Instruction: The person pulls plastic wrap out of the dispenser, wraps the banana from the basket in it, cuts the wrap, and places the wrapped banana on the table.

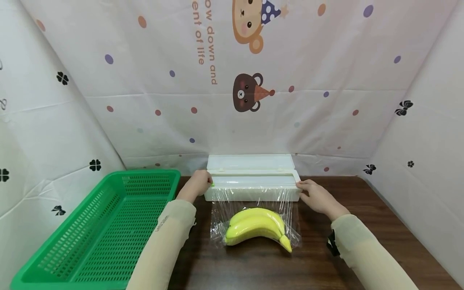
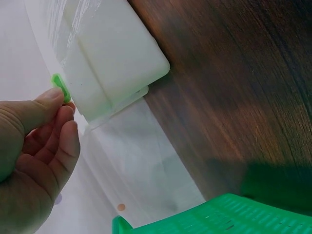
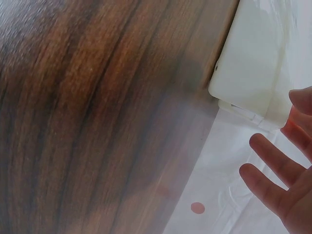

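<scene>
Green basket (image 1: 123, 225): left on worktop (image 1: 315, 251), likely aside for elbow room.
Left hand (image 1: 198, 183): pinches green tab (image 2: 60, 87) at dispenser's (image 1: 235, 195) left end, probably to slide it.
Lid (image 1: 250, 162): raised, apparently for access.
Bananas (image 1: 255, 223): 1 bunch before dispenser, clear film (image 1: 219, 219) about them; over or under, cannot tell.
Right hand (image 1: 317, 197): clamped on dispenser's right end, seemingly bracing.

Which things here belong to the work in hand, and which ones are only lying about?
In the job:
white dispenser box, touched by the right hand
green tab, pinched by the left hand
clear film
yellow bananas

Seemingly not in use:
green basket
patterned cloth
</scene>
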`<state>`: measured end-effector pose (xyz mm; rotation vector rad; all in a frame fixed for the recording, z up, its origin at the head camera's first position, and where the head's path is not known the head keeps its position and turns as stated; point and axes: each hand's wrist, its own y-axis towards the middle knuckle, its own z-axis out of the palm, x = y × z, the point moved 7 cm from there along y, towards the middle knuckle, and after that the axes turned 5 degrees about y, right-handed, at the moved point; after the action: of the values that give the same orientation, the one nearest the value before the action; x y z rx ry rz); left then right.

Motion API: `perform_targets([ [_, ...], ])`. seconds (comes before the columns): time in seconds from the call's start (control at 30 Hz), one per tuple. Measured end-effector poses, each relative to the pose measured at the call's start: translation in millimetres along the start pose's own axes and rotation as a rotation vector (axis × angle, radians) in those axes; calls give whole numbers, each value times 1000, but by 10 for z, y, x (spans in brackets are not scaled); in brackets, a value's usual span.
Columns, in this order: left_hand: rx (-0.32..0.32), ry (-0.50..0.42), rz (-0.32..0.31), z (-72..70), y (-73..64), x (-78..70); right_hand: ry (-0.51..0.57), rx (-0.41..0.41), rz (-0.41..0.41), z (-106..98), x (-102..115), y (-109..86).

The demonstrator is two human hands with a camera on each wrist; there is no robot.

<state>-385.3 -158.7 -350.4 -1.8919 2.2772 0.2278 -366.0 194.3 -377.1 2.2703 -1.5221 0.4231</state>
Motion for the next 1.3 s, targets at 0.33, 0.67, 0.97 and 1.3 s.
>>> perform_targets([
  [0.33,-14,-16,2,39,-23,-32,9,-4,7,6,11,-10],
  [0.67,-18,-12,6,54,-28,-61,12,-6,5,14,9,-7],
  [0.97,-25,-9,3,48,5,-76,21,-6,1,12,-8,7],
  [1.3,-31,-4,25,48,25,-91,16,-7,-4,15,-12,12],
])
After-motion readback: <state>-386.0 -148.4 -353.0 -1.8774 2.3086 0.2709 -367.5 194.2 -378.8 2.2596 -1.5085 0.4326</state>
